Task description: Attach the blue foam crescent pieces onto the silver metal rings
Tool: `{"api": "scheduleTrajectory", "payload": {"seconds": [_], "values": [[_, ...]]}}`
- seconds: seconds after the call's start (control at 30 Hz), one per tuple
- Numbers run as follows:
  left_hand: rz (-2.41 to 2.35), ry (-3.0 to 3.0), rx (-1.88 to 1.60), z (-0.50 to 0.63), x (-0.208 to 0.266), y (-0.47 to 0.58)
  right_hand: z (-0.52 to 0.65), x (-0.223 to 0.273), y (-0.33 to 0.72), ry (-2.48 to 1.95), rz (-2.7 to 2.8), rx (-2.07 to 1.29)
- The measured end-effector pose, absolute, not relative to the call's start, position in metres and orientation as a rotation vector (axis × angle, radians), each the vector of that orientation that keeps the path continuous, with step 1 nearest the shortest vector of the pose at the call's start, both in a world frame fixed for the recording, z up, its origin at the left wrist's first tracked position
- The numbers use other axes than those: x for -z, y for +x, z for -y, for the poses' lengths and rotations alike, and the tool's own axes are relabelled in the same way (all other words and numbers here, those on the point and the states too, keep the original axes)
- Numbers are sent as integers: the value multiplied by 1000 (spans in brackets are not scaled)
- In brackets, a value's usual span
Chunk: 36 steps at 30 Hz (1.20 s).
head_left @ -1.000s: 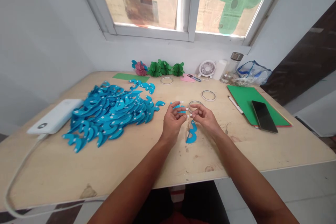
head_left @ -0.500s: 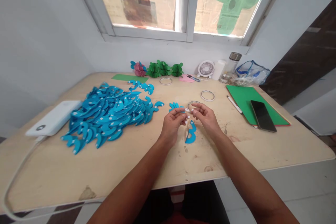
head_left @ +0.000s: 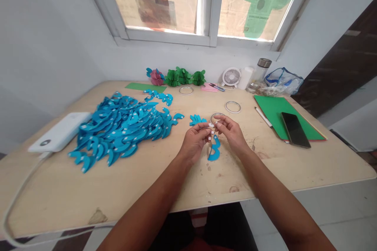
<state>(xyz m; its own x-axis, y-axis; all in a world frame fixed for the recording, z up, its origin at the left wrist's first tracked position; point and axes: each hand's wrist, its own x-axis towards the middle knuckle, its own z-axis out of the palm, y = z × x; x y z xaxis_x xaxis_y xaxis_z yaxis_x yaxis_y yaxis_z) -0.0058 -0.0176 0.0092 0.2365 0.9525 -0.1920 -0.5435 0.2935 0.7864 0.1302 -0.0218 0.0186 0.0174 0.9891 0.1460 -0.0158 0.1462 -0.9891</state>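
Note:
Above the middle of the table my hands are close together, fingertips nearly meeting. My left hand (head_left: pixel 193 143) is closed in a pinch, with several small white squares (head_left: pixel 212 132), which look like tape pieces, at its fingertips. Thumb and forefinger of my right hand (head_left: pixel 232 131) pinch another small white square. Just below them lies a curved blue paper piece (head_left: pixel 215 153), flat on the wood. Behind my left fingers is a small cluster of blue paper pieces (head_left: pixel 196 120). A tape roll (head_left: pixel 217 116) is partly hidden behind my right fingers.
A big heap of blue paper pieces (head_left: pixel 126 125) with white squares lies left, beside a white power bank (head_left: pixel 60 132). More tape rolls (head_left: pixel 232 107) lie farther back. Right are a pen (head_left: pixel 263 117), a green folder (head_left: pixel 271 110) and a phone (head_left: pixel 295 129). A small fan (head_left: pixel 231 77) stands behind.
The white squares at my left fingertips have shifted slightly, and my left hand has tilted a little toward the right one. The rest looks the same.

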Motion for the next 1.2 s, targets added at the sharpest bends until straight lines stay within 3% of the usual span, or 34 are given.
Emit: {"api": "scheduleTrajectory", "payload": {"seconds": [1.2], "values": [[-709,616,-1139,16,-9,-9,26,-20,130,-984,1277,-1038]]}}
